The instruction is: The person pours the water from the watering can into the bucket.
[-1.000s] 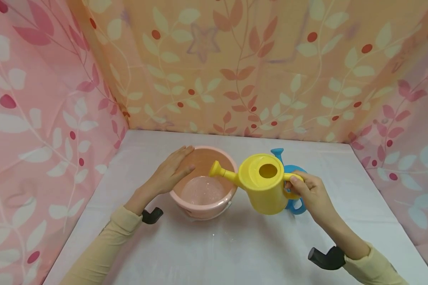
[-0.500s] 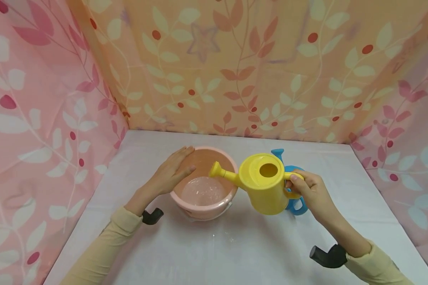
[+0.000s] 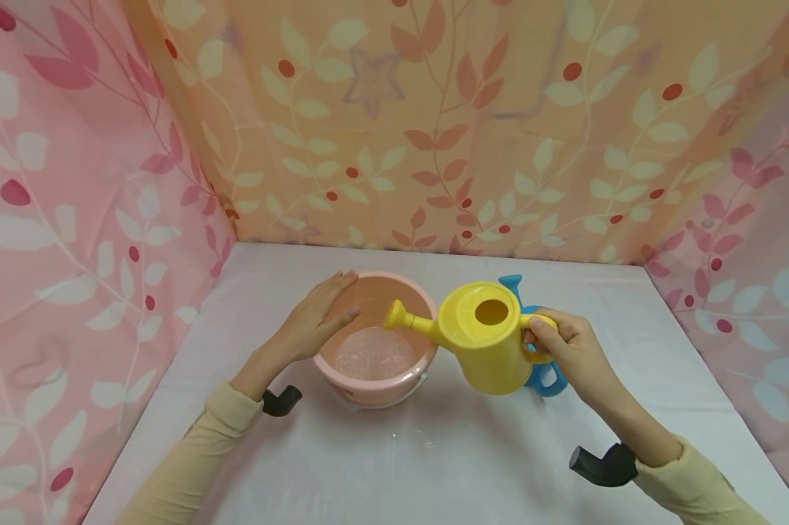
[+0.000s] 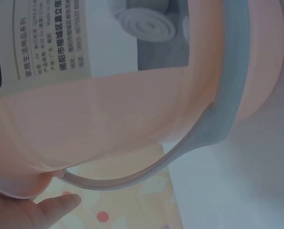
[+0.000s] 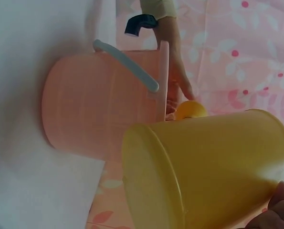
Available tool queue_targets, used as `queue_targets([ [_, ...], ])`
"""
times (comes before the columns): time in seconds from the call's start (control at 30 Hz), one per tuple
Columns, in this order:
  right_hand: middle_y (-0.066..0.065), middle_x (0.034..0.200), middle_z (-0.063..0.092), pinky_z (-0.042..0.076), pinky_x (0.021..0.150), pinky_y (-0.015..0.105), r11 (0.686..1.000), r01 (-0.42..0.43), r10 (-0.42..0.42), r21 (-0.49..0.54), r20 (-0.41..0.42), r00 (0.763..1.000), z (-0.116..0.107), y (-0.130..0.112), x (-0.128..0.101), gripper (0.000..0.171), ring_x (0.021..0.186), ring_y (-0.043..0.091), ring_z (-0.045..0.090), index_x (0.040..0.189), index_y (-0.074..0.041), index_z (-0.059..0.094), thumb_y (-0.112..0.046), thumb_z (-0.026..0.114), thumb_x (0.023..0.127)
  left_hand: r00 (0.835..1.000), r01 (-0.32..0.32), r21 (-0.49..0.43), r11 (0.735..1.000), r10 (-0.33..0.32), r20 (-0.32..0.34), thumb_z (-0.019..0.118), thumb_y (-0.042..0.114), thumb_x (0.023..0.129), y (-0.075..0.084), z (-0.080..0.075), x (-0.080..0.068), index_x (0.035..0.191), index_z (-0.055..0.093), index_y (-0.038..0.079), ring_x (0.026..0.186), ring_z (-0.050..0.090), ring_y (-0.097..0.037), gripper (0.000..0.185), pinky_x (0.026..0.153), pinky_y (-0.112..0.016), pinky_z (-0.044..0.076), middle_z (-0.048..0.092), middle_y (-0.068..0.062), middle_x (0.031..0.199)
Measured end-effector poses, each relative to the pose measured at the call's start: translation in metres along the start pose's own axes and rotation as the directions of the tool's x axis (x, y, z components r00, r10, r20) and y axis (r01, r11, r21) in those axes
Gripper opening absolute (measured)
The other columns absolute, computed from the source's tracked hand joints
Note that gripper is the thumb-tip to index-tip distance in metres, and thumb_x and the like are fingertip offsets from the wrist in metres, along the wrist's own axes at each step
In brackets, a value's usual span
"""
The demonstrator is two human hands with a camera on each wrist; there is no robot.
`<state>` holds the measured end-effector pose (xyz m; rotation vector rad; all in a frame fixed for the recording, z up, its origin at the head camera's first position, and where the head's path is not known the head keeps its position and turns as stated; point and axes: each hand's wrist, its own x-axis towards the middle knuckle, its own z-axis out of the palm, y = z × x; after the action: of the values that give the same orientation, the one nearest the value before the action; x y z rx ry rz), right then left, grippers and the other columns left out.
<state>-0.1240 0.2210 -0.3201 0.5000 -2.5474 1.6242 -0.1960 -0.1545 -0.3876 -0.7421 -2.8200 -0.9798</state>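
While the flat left hand [image 3: 316, 321] rests on the pink bucket [image 3: 375, 339], the right hand [image 3: 565, 350] grips the tilted yellow watering can [image 3: 486, 339].

**Yellow can tipped over pink bucket**

The yellow can [image 3: 483, 339] is a plastic watering can with a round body, a circular fill hole in its top and a thin spout ending in a small knob. It is lifted off the table and tilted to the left, its spout tip above the open mouth of the bucket [image 3: 375, 339], its handle on the right. The bucket is pale pink plastic, upright on the white table, with a grey-blue bail handle hanging down its side and a printed label on its wall. Water with a rippled, bubbly surface lies in its bottom.
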Motion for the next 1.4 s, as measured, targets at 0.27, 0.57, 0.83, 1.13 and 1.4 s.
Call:
queue_targets([
  [0.27,0.005,0.065,0.044,0.045,0.055,0.024,1.0,-0.011,0.011,-0.028,0.019,1.0,-0.0004,-0.0025,0.0014,0.027,0.063,0.019,0.045,0.079,0.0,0.055,-0.015,0.043,0.099,1.0,-0.012,0.007,1.0,0.012,-0.008,0.038,0.054,0.095,0.0009,-0.0001,0.0002,0.147,0.027,0.018,0.142,0.018,-0.024,0.064,0.112,-0.052,0.017,0.027,-0.001,0.152],
  [0.57,0.003,0.063,0.043,0.043,0.053,0.026,1.0,0.005,-0.004,-0.016,0.034,0.999,-0.0017,-0.0026,0.0029,0.028,0.063,0.02,0.045,0.078,0.0,0.055,-0.014,0.043,0.099,1.0,-0.019,0.004,1.0,0.019,-0.011,0.039,0.051,0.095,0.0002,0.0011,-0.0005,0.147,0.027,0.018,0.142,0.017,-0.023,0.063,0.113,-0.051,0.016,0.027,-0.001,0.151],
  [0.83,0.003,0.063,0.042,0.044,0.053,0.026,0.999,0.01,-0.008,-0.031,0.053,0.999,-0.003,-0.0033,0.004,0.028,0.062,0.019,0.045,0.079,-0.001,0.055,-0.014,0.042,0.099,1.0,-0.013,-0.002,1.0,0.013,-0.015,0.039,0.053,0.095,0.001,0.0009,-0.0007,0.147,0.027,0.02,0.142,0.017,-0.023,0.063,0.111,-0.053,0.018,0.027,0.001,0.152],
  [1.13,0.006,0.062,0.041,0.044,0.053,0.025,0.999,0.022,-0.019,-0.034,0.066,0.998,-0.0039,-0.004,0.0052,0.027,0.062,0.019,0.045,0.078,-0.001,0.055,-0.013,0.043,0.099,1.0,-0.017,-0.003,1.0,0.017,-0.017,0.039,0.053,0.095,-0.001,0.0021,-0.0004,0.147,0.028,0.02,0.142,0.017,-0.023,0.062,0.112,-0.051,0.017,0.027,0.001,0.151],
  [1.4,0.008,0.06,0.04,0.042,0.05,0.026,0.998,0.041,-0.038,-0.045,0.073,0.997,-0.0044,-0.0049,0.0062,0.026,0.06,0.019,0.044,0.079,-0.002,0.056,-0.012,0.043,0.099,1.0,-0.008,0.003,1.0,0.008,-0.01,0.038,0.053,0.095,0.0014,0.0008,-0.0005,0.147,0.027,0.019,0.142,0.017,-0.023,0.063,0.113,-0.05,0.016,0.027,0.0,0.152],
])
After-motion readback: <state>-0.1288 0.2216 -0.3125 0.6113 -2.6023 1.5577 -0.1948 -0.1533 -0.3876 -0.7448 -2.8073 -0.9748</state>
